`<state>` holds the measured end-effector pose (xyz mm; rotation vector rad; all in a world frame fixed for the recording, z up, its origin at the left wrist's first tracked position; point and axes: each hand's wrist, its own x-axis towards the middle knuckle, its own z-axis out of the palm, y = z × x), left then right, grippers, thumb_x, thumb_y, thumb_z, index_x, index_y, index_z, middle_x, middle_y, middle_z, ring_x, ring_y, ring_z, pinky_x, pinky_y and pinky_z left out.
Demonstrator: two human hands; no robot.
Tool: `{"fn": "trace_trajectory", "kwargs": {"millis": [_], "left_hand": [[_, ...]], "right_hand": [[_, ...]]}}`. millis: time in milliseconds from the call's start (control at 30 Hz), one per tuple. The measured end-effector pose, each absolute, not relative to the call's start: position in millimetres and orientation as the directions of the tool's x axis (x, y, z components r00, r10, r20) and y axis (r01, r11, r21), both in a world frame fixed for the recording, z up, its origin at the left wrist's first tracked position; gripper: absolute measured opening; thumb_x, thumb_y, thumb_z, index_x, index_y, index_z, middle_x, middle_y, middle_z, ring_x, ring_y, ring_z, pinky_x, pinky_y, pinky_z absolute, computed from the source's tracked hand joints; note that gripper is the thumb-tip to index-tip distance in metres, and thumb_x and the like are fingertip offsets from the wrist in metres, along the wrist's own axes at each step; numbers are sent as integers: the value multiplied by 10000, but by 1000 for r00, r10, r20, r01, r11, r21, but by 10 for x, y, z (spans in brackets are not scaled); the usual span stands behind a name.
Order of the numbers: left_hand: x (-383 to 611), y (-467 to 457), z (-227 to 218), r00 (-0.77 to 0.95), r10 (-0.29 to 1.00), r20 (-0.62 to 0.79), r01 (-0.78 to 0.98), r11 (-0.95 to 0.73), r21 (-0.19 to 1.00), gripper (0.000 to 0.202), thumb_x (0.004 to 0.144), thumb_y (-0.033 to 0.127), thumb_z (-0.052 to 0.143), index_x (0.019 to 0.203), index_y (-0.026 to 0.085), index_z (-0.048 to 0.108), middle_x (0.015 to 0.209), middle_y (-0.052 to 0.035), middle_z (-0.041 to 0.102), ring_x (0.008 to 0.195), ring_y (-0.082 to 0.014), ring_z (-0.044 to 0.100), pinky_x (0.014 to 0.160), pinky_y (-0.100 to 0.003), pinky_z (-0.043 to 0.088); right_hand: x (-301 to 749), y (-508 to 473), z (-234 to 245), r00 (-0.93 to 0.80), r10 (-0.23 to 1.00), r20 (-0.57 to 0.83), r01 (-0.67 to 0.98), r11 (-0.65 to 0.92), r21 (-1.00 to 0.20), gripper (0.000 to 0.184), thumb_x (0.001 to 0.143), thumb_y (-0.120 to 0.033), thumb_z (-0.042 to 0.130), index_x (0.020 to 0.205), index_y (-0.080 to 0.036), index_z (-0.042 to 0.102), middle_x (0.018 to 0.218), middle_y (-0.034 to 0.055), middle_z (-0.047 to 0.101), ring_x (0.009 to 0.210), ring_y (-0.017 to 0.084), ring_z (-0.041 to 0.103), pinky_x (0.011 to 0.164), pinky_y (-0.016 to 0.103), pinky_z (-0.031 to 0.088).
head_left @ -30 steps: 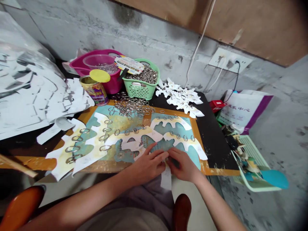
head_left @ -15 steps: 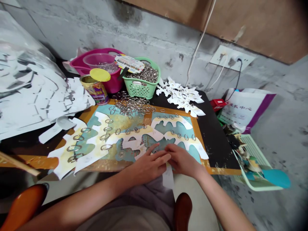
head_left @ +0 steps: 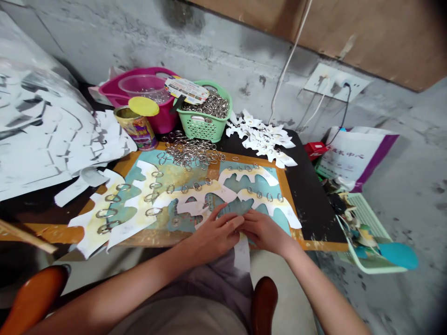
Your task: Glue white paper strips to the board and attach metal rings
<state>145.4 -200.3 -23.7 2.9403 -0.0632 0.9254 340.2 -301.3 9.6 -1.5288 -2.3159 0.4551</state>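
My left hand point(head_left: 213, 235) and my right hand point(head_left: 263, 230) meet fingertip to fingertip at the near edge of a teal and yellow printed board point(head_left: 181, 179). Together they pinch a white paper cut-out point(head_left: 241, 251) whose tail hangs off the table edge toward my lap. Both hands are curled closed; whether a ring is between the fingers is hidden. Rows of white cut-outs carrying metal rings point(head_left: 153, 195) lie across the board. A loose heap of metal rings point(head_left: 190, 153) sits at the board's far edge.
A green basket point(head_left: 204, 123) of rings, a pink tub point(head_left: 139, 93) and a yellow-lidded can point(head_left: 138, 125) stand at the back. White cut-outs point(head_left: 261, 137) are piled behind right, paper scrap point(head_left: 45, 135) at left. A pale green tray point(head_left: 370, 237) hangs off the right.
Both hands shifted slightly up and left on the board edge, still pinching the same white cut-out. Nothing else moved.
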Motion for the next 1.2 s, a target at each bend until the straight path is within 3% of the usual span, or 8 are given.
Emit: {"fn": "trace_trajectory", "kwargs": {"millis": [167,333,467,533,667,867,1033,1200], "left_hand": [[1456,-1983,-209,842,19,539,-41,-994,99,147,935,143,571,819,181,651,1181,-81,635,1153,-220,540,1177,-553,256],[1461,-1965,-203,855,43,517,-55,-984,172,171,932,115,557,808,179,655,1117,-50,664,1137,-193,571,1202,-538,213],[1445,-1984,-202,841,-1,541,-61,-994,92,109,915,147,607,826,179,662,1130,-76,637,1098,-220,566,1161,-554,280],[1435,-1997,-200,835,-39,549,-79,-996,49,88,919,155,609,851,179,660,1133,-81,628,1092,-223,553,1159,-555,282],[1426,-2013,-188,848,-77,524,-98,-995,13,125,942,135,555,875,181,650,1131,-69,623,1082,-203,543,1196,-535,227],[1431,-2033,-182,861,-108,496,-121,-993,-5,121,933,129,563,873,181,655,1110,-40,610,1074,-186,556,1221,-516,206],[1436,-2027,-219,849,-67,524,-100,-994,35,148,947,141,552,849,190,651,1151,-44,627,1110,-189,559,1222,-536,191],[1461,-1984,-228,827,-33,561,-111,-988,106,188,952,120,542,799,177,635,1203,-62,650,1190,-202,548,1215,-561,181]], "right_hand": [[3370,-3095,13,-301,947,108,872,320,-370,101,970,-154,487,978,-198,578,937,75,599,850,229,540,700,331,447],[3330,-3318,33,-110,982,152,801,178,-572,149,1001,-139,403,955,-214,523,914,68,567,858,217,537,712,332,465],[3299,-3369,92,-95,985,147,742,168,-649,176,980,-146,467,1129,-225,517,1050,90,582,957,231,554,795,359,489],[3286,-3324,100,-113,980,162,751,191,-632,199,974,-154,481,1156,-226,520,1069,94,581,975,238,551,805,367,485],[3264,-3208,73,-116,975,191,806,205,-556,129,999,-186,452,940,-206,565,917,68,557,862,215,533,717,333,448],[3299,-3118,86,-198,974,110,848,226,-480,172,974,-141,495,838,-194,586,866,48,562,834,198,535,698,304,415],[3361,-3049,115,-303,950,79,841,305,-447,167,983,-162,494,851,-191,592,816,35,584,780,188,539,646,286,378],[3316,-3111,53,-210,966,150,865,255,-432,154,1009,-221,452,927,-187,578,835,49,586,755,193,533,631,296,376]]}}
